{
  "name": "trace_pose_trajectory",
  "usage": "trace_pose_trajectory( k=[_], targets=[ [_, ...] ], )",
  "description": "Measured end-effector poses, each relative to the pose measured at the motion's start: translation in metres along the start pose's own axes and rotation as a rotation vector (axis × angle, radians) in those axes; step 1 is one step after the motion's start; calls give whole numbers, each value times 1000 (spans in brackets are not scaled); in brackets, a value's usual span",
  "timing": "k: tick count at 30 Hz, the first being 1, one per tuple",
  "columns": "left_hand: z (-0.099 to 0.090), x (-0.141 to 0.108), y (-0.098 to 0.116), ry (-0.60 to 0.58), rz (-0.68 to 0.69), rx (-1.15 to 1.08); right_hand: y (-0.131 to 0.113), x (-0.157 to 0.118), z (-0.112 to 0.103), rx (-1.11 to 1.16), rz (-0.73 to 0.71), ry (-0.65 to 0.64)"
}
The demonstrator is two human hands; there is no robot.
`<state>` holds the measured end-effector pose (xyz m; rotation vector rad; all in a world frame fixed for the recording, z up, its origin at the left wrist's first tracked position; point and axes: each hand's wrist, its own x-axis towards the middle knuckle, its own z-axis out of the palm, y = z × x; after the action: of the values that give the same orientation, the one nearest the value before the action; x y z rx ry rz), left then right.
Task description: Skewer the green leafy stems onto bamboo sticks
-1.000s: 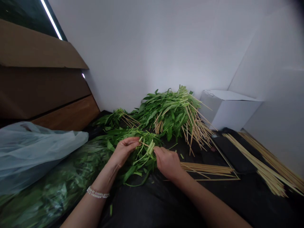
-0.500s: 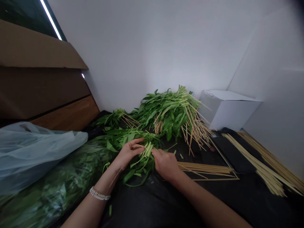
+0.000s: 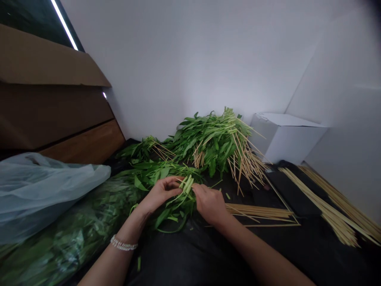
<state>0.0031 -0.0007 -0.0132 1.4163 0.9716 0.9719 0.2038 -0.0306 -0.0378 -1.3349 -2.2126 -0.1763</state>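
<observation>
A small bunch of leafy greens with pale cut stems (image 3: 187,185) lies between my hands, its leaves hanging down toward the black surface. My left hand (image 3: 162,193) is closed at the left side of the stems, thumb and fingers holding them. From the right, my right hand (image 3: 210,201) pinches a thin bamboo skewer that runs through the stems; most of the skewer is hidden by the fingers and stems. Its thin tip shows near my left fingertips. Loose greens (image 3: 160,171) lie just behind my hands.
Skewered greens (image 3: 205,137) are heaped against the wall. Loose bamboo skewers (image 3: 262,211) lie right of my hand, longer bundled sticks (image 3: 321,204) farther right. A white box (image 3: 290,137) stands behind. Bagged greens (image 3: 77,226), a plastic bag (image 3: 44,190) and a cardboard box (image 3: 50,111) are left.
Both hands stay at nearly the same spot with the stems between them. My left fingers have curled a little closer around the stems, and my right hand has shifted slightly right.
</observation>
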Motion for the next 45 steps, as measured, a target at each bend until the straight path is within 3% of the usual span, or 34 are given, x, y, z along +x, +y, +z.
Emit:
trace_pose_trajectory(
  k=[5, 12, 15, 18, 22, 25, 45],
  targets=[
    [-2, 2, -4, 44, 31, 88, 6, 2, -2, 28, 1, 151],
    [-14, 9, -21, 210, 179, 458, 10, 1, -13, 68, -40, 377],
    [-15, 10, -17, 351, 163, 395, 10, 1, -14, 21, -60, 383],
    [-15, 8, -8, 433, 117, 125, 8, 0, -8, -53, -77, 286],
    [-14, 6, 1, 371, -13, -261, 3, -1, -1, -103, -87, 168],
    [-13, 6, 1, 323, -56, -376, 2, -2, 1, -104, -83, 139],
    [-11, 6, 0, 268, -89, -417, 2, -2, 1, -119, -90, 136]
  ],
)
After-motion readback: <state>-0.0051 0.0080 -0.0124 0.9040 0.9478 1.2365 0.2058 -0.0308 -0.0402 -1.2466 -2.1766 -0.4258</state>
